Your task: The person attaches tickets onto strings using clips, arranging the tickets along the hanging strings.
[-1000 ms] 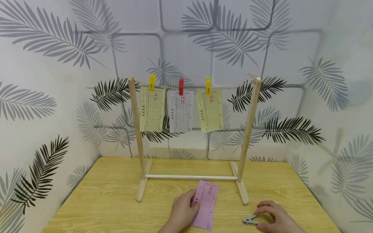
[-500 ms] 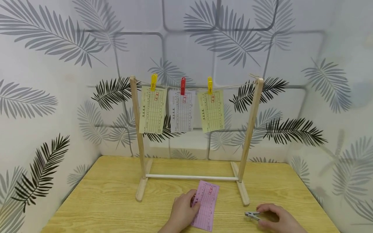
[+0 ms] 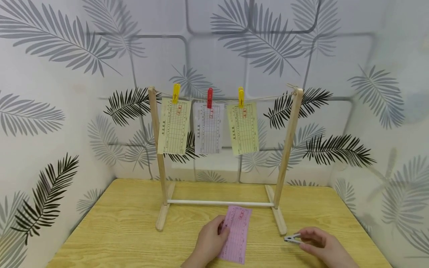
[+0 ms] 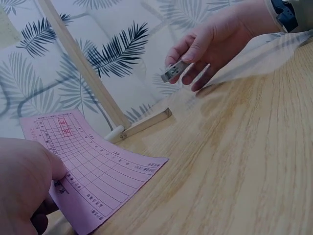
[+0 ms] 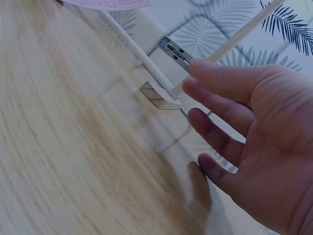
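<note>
My left hand (image 3: 210, 238) pinches the left edge of a pink printed slip (image 3: 236, 236) between thumb and fingers. In the left wrist view, the pink slip (image 4: 93, 169) bends slightly and bears a red stamp near its top. My right hand (image 3: 326, 245) holds a grey clothespin (image 3: 292, 238) by its handle ends, between thumb and index finger. The right wrist view shows the clothespin (image 5: 174, 53) held above the table, with the other fingers spread loosely. The clothespin's nose points left, toward the slip, and nothing is in it.
A wooden rack (image 3: 289, 149) stands on the table (image 3: 117, 223), a string tied across its posts. Hanging from it are a yellow slip (image 3: 175, 128), a white slip (image 3: 207, 130) and another yellow slip (image 3: 243, 130). Yellow and red clothespins (image 3: 209, 98) hold them. Patterned walls enclose the table.
My right hand has lifted the clothespin a little, up and away from the front edge. The left hand keeps its grip on the pink slip, which has tilted slightly.
</note>
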`<state>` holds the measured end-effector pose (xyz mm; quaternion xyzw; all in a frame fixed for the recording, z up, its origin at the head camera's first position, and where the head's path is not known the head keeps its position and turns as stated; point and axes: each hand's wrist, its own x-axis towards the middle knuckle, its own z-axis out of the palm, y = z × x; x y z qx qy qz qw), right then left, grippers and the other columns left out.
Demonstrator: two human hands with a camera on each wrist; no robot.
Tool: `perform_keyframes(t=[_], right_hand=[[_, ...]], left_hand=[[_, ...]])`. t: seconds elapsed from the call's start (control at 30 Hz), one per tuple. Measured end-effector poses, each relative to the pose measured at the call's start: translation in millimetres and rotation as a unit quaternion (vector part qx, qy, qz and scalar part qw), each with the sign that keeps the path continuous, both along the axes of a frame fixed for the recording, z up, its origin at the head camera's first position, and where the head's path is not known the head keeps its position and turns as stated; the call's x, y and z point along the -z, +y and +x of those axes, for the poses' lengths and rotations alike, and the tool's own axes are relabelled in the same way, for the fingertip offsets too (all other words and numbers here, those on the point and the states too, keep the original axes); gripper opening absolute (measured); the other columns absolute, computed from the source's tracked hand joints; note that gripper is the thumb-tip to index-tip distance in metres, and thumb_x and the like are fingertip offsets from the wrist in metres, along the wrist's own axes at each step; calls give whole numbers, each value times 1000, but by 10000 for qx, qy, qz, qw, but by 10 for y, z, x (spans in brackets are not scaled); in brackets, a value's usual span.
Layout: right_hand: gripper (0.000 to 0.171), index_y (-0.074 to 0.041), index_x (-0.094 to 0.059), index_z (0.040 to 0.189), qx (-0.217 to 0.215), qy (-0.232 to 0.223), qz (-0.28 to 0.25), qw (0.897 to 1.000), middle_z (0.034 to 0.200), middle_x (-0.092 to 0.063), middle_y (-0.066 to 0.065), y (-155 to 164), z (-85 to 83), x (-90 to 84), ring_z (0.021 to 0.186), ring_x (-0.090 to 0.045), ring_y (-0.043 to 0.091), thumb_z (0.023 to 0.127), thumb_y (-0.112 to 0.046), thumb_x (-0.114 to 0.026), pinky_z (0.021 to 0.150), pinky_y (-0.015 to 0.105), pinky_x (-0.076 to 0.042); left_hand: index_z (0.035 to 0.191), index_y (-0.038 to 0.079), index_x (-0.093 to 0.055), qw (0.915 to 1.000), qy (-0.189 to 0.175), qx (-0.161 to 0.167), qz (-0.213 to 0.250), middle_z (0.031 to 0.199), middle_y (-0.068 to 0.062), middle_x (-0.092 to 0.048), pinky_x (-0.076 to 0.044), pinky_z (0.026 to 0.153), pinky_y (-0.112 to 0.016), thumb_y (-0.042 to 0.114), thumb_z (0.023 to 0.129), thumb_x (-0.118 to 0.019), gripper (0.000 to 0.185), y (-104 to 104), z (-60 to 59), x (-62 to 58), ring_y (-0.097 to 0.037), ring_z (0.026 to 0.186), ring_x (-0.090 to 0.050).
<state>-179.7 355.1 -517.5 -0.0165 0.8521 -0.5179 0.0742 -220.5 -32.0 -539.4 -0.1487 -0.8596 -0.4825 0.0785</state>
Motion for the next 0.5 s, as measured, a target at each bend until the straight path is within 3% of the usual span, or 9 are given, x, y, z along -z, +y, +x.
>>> perform_keyframes(t=[0.3,0.5], right_hand=[[44,11,-60,141,-204,392,-556,9975,133,-72,18,4,32,-144,110,-70,5,107,-14,-75,92,25,-58],[43,8,-56,147,-73,322,-755,9966,129,-72,4,30,10,-337,111,-70,5,112,-14,-68,94,28,-60]], left_hand=[[125,9,-76,9993,12,121,341,90,9,-65,-51,70,-26,8,103,-76,22,28,-4,-144,-6,80,-58],[124,12,-76,9983,-54,229,536,93,10,-67,-52,73,-25,12,106,-74,19,50,-1,-259,-7,85,-60]])
